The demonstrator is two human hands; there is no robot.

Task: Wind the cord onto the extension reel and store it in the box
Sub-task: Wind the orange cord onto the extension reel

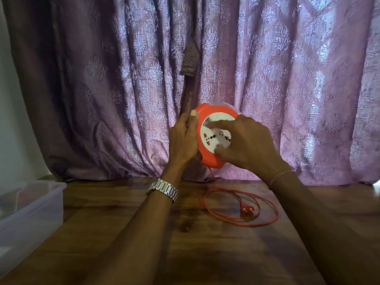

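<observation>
The head camera looks down two bare forearms at a round orange plastic extension reel (207,112) held upright in the air above a dark brown wooden table (185,243), in front of a purple patterned curtain (102,79). The reel has a thick orange rim around a white circular face (211,138). That face carries dark socket holes, two small red switches near its left edge and a small round ring button near the middle.

The left hand (184,138) grips the reel's left rim, its thumb curled over the front edge near the top and the palm against the side. A silver metal link watch (164,189) sits on that wrist. The right hand (246,140) lies over the white face with its fingers bent: one finger stretches across the upper part of the face and another presses the lower part. A thin beaded bracelet (279,177) circles that wrist.

A thin orange cord (273,210) drops from the bottom of the reel to the table and lies there in loose loops, ending in a red plug (246,209) inside the loops.

A clear plastic storage box (30,208) stands open at the table's left edge, well apart from the reel.
</observation>
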